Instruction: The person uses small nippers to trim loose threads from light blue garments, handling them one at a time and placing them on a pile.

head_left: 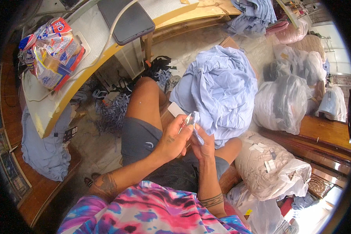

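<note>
In front of my lap a large heap of light blue cloth (226, 85) is bunched up. My left hand (171, 141) is closed on a small pointed metal tool (188, 118); its exact kind is hard to make out, with a bit of red beside it. Close against it, my right hand (203, 143) pinches a folded edge of the blue cloth near the tool's tip. The fingers of both hands meet there and hide part of the fold. A white card (176, 109) sticks out just beyond my left hand.
On the left, a white table (93, 48) with a yellowish edge bears a colourful plastic package (54, 54) and a dark phone-like slab (130, 23). Fabric scraps (115, 111) lie on the floor beneath. Clear bags of cloth (282, 103) crowd the right. Blue cloth (46, 144) hangs at far left.
</note>
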Available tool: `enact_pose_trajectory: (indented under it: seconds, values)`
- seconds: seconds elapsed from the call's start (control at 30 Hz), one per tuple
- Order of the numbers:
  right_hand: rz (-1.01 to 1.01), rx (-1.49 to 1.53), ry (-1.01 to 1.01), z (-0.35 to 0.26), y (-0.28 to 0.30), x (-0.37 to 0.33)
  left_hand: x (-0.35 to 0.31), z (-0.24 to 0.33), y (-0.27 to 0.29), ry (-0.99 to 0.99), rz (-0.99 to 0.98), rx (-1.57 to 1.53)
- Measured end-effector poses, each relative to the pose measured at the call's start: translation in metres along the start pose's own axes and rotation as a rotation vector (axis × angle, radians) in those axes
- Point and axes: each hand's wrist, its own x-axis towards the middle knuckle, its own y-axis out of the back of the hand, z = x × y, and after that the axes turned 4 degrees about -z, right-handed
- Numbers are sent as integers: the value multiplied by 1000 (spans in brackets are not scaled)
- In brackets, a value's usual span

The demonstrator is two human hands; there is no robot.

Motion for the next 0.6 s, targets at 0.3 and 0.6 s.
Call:
enact_pose_trajectory:
  seconds: [0.3, 0.6]
  values:
    - [37, -14, 6, -1, -6, -1, -3, -1, -1, -90, 44, 197]
    - [19, -112, 20, -1, -8, -4, -2, -5, -4, -103, 132, 121]
